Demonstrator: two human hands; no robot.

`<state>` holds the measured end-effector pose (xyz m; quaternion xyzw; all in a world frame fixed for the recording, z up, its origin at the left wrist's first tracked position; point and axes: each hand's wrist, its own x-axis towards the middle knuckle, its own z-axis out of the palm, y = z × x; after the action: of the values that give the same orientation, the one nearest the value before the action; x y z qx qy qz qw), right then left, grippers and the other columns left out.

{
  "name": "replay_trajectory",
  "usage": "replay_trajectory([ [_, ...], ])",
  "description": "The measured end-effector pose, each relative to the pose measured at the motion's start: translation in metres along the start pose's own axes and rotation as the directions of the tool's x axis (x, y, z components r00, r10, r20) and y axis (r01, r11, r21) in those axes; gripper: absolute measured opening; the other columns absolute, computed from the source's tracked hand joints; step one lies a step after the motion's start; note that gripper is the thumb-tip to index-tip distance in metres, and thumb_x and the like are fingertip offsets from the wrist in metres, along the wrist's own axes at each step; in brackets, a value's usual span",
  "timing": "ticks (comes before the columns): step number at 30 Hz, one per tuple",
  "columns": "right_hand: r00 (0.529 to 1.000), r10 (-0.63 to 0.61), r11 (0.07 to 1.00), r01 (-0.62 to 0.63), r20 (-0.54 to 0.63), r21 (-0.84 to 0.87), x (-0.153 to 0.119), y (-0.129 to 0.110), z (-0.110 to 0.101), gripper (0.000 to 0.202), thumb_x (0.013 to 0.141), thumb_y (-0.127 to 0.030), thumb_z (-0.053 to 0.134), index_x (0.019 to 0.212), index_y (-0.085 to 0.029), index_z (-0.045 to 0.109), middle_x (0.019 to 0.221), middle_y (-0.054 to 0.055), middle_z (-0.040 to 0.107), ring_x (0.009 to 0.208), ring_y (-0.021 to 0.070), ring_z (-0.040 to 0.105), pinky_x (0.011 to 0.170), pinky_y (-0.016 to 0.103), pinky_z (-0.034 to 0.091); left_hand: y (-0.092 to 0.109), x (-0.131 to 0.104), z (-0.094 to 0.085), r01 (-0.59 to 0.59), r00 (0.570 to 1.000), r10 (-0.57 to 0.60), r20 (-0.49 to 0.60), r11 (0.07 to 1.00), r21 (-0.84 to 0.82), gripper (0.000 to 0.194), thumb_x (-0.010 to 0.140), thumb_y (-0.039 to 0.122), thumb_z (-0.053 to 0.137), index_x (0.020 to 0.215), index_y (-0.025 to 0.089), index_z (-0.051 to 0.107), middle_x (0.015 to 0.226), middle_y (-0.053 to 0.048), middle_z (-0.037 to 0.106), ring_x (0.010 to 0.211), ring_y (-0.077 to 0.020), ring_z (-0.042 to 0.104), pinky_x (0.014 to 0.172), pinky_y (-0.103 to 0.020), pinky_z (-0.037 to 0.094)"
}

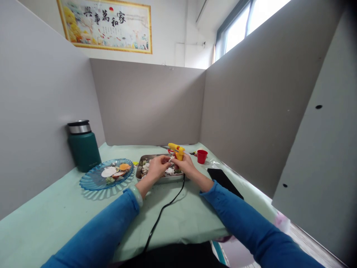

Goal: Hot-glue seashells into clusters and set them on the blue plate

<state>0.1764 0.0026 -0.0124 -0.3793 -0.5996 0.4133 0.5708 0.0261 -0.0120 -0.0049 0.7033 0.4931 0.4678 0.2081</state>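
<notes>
My right hand (186, 165) is wrapped round the handle of a yellow hot glue gun (176, 149). The gun's black cord (164, 207) runs down from that hand across the table to the front edge. Close beside it on the left, my left hand (158, 166) is closed in a pinch, its fingertips almost meeting the right hand. A small whitish bit shows at those fingertips, too small to name. Both hands are over a metal tray (161, 180) of shells and white pieces (145, 167), partly hidden by my hands.
On the left, a blue fluted plate (88, 183) holds shells and round flat pieces; a green bottle (84, 150) stands behind it. To the right are a red cup (202, 157) and a black phone-like slab (224, 183). Grey partitions (150, 104) enclose the green-covered table (55, 208).
</notes>
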Motion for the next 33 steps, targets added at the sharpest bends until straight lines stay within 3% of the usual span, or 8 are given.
replay_trajectory([
  [11,1.0,0.027,1.0,-0.027,0.009,-0.008,0.001,0.001,-0.001,0.028,0.066,-0.029,0.068,0.09,-0.018,0.06,0.058,-0.004,0.055,0.045,0.0112,0.05,0.043,0.024,0.04,0.006,-0.003,-0.001,-0.013,1.0,0.013,0.005,0.995,0.095,0.026,0.08,0.021,0.059,0.1,0.018,0.075,0.091,-0.005,0.077,0.079,-0.0187,0.071,0.071,-0.024,0.051],
  [17,0.999,0.025,1.0,-0.025,0.04,0.015,-0.003,-0.005,-0.001,0.024,0.068,-0.03,0.067,0.087,-0.018,0.06,0.056,-0.004,0.052,0.044,0.0106,0.047,0.043,0.024,0.038,0.007,-0.004,-0.002,-0.071,0.997,0.069,0.025,0.995,0.073,0.026,0.078,0.021,0.063,0.102,0.016,0.073,0.091,-0.006,0.077,0.083,-0.0189,0.07,0.075,-0.025,0.051],
  [33,0.993,0.011,1.0,-0.011,0.115,-0.005,-0.005,-0.009,-0.003,0.017,0.071,-0.032,0.066,0.081,-0.018,0.06,0.05,-0.004,0.048,0.044,0.011,0.045,0.043,0.023,0.036,-0.005,0.001,0.001,-0.035,0.999,0.037,0.021,0.996,-0.079,0.025,0.076,0.022,0.062,0.095,0.016,0.076,0.091,-0.006,0.077,0.081,-0.0195,0.069,0.071,-0.026,0.052],
])
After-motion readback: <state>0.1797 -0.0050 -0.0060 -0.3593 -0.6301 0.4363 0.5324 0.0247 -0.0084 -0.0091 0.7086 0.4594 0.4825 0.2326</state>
